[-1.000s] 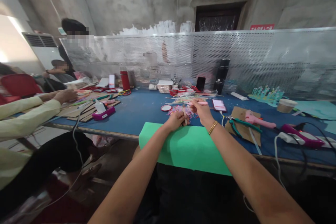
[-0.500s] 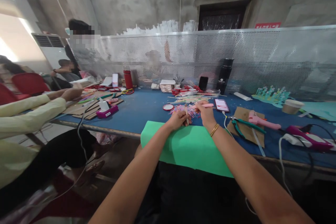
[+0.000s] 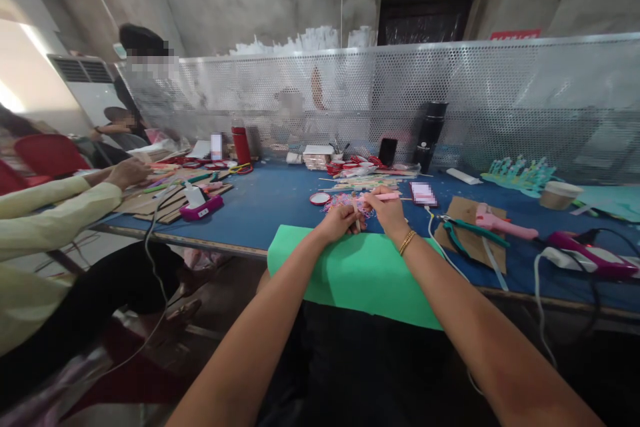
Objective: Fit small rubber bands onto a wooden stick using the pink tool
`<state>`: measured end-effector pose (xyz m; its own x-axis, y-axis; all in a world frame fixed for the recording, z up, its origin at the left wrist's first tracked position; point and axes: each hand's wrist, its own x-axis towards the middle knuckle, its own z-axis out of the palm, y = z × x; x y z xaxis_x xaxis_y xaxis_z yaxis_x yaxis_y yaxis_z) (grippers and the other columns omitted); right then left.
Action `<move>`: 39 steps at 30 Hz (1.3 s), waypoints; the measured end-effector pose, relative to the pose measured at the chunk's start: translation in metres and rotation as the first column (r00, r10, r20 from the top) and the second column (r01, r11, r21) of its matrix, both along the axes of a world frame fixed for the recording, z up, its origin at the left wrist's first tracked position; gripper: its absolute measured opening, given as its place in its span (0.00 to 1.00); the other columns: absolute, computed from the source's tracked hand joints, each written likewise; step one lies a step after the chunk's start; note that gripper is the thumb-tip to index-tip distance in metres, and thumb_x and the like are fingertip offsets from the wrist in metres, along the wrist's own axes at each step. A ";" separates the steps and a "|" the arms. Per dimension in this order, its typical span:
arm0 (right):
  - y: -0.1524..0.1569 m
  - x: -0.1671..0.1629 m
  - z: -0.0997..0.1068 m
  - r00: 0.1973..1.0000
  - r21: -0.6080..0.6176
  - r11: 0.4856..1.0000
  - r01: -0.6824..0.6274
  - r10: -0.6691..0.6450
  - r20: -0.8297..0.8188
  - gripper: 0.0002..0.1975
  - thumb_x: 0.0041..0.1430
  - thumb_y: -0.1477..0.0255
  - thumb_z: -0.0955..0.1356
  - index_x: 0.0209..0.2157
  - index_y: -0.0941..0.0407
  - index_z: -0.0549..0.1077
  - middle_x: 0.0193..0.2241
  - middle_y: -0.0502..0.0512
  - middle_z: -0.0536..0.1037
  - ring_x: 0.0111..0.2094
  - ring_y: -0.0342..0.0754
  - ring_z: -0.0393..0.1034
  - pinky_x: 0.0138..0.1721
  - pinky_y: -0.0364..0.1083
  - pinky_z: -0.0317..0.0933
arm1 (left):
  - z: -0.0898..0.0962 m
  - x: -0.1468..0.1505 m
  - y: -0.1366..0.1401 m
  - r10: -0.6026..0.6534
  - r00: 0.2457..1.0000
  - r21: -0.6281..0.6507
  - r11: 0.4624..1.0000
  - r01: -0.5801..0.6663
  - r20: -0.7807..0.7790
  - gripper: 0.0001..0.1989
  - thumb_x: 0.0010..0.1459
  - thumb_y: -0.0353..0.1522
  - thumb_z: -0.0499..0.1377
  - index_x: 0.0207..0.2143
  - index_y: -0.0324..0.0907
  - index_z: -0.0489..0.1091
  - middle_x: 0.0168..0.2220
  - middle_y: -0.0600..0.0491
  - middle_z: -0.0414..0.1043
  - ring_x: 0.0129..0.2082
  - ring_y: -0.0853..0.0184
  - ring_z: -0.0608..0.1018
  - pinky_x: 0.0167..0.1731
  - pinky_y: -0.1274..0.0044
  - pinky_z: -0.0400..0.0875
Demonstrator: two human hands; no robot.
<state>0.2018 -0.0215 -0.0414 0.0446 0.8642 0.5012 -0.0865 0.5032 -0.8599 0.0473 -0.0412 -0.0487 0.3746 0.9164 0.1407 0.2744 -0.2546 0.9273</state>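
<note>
My left hand (image 3: 338, 221) is closed on a short pale stick (image 3: 357, 205), which stands roughly upright between thumb and fingers. In my right hand (image 3: 388, 212), wearing a gold bracelet, a pink pen-shaped tool (image 3: 384, 197) is gripped like a pencil. Its left end comes close to the stick; whether they touch is too small to tell. Behind both hands lies a heap of pink and purple curly shreds (image 3: 340, 201). A green sheet (image 3: 360, 280) hangs over the table edge beneath my forearms.
A white, red-rimmed roll (image 3: 320, 198) and pale sticks (image 3: 367, 183) lie beyond the hands. To the right are a phone (image 3: 423, 193), teal pliers (image 3: 475, 230), a pink glue gun (image 3: 510, 221) and a paper cup (image 3: 560, 195). A co-worker's yellow sleeve (image 3: 75, 205) reaches in at left.
My right hand has moved slightly left with the pink tool, closer to the stick. The camera view has tilted down a little. My left hand stays on the stick.
</note>
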 end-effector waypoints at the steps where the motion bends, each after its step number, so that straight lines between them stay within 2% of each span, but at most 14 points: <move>1: 0.000 0.000 0.000 1.000 -0.009 1.000 0.018 -0.018 -0.009 0.11 0.49 0.64 0.71 0.21 0.54 0.69 0.18 0.47 0.74 0.21 0.44 0.68 0.26 0.43 0.62 | 0.000 0.000 0.000 0.003 1.000 -0.005 1.000 -0.003 -0.002 0.14 0.61 0.41 0.56 0.29 0.39 0.69 0.28 0.52 0.77 0.21 0.74 0.72 0.23 0.80 0.65; 5: -0.001 0.000 0.002 0.997 -0.025 0.999 0.042 -0.044 -0.057 0.11 0.48 0.64 0.71 0.20 0.54 0.68 0.17 0.47 0.73 0.20 0.44 0.67 0.25 0.43 0.62 | -0.001 0.000 0.001 0.013 1.000 -0.017 1.000 -0.013 -0.003 0.13 0.61 0.39 0.56 0.29 0.39 0.68 0.29 0.51 0.77 0.21 0.73 0.72 0.23 0.79 0.65; 10: -0.004 -0.002 0.003 1.000 -0.035 0.999 -0.014 0.013 -0.023 0.11 0.47 0.64 0.71 0.21 0.54 0.68 0.17 0.47 0.73 0.21 0.44 0.68 0.25 0.43 0.61 | 0.001 0.000 -0.001 0.008 1.000 -0.003 1.000 -0.008 -0.004 0.14 0.61 0.40 0.56 0.29 0.39 0.68 0.28 0.52 0.77 0.21 0.73 0.72 0.23 0.80 0.65; 15: -0.003 0.000 0.003 0.998 -0.037 0.999 0.034 -0.035 -0.048 0.11 0.47 0.65 0.71 0.20 0.53 0.68 0.17 0.47 0.73 0.20 0.44 0.67 0.25 0.44 0.61 | 0.000 0.000 0.000 0.009 1.000 -0.009 1.000 -0.009 -0.003 0.14 0.61 0.41 0.57 0.29 0.38 0.69 0.29 0.51 0.77 0.21 0.73 0.72 0.23 0.79 0.66; 20: -0.002 -0.001 0.002 0.999 -0.038 0.999 -0.020 0.019 -0.041 0.10 0.47 0.65 0.71 0.21 0.54 0.68 0.16 0.46 0.72 0.20 0.44 0.67 0.25 0.43 0.61 | -0.002 0.000 0.002 0.006 1.000 0.006 1.000 -0.006 0.006 0.15 0.60 0.41 0.57 0.29 0.38 0.69 0.28 0.52 0.77 0.21 0.74 0.72 0.22 0.81 0.65; 25: 0.002 0.001 -0.001 0.998 -0.037 0.999 0.032 -0.034 -0.051 0.11 0.47 0.65 0.71 0.20 0.54 0.68 0.17 0.47 0.73 0.20 0.44 0.67 0.24 0.43 0.61 | -0.001 -0.001 0.000 0.007 1.000 -0.020 1.000 -0.007 0.015 0.16 0.59 0.42 0.58 0.30 0.37 0.69 0.28 0.52 0.77 0.21 0.74 0.72 0.23 0.81 0.65; 31: 0.001 0.000 -0.001 1.000 -0.019 1.000 -0.020 0.020 -0.004 0.10 0.48 0.65 0.71 0.21 0.54 0.68 0.17 0.47 0.73 0.21 0.44 0.68 0.25 0.43 0.61 | -0.001 0.000 0.000 0.015 0.999 -0.041 0.999 -0.014 0.029 0.15 0.59 0.41 0.59 0.30 0.38 0.70 0.28 0.52 0.76 0.20 0.73 0.72 0.23 0.79 0.65; 36: 0.000 0.001 0.002 0.999 -0.045 0.998 0.031 -0.033 -0.038 0.10 0.47 0.65 0.70 0.20 0.53 0.67 0.16 0.46 0.73 0.20 0.44 0.67 0.24 0.43 0.61 | -0.002 -0.001 0.001 0.008 0.999 -0.032 0.999 -0.007 0.037 0.15 0.59 0.42 0.58 0.32 0.37 0.70 0.28 0.52 0.76 0.21 0.74 0.72 0.22 0.81 0.64; 39: 0.000 0.000 0.002 1.000 -0.014 1.000 -0.001 0.001 -0.018 0.10 0.48 0.65 0.70 0.20 0.54 0.67 0.16 0.46 0.73 0.20 0.43 0.67 0.25 0.43 0.61 | -0.003 -0.001 0.002 0.007 0.999 -0.029 1.000 -0.005 0.039 0.15 0.59 0.42 0.59 0.31 0.38 0.70 0.28 0.52 0.76 0.21 0.74 0.72 0.22 0.81 0.64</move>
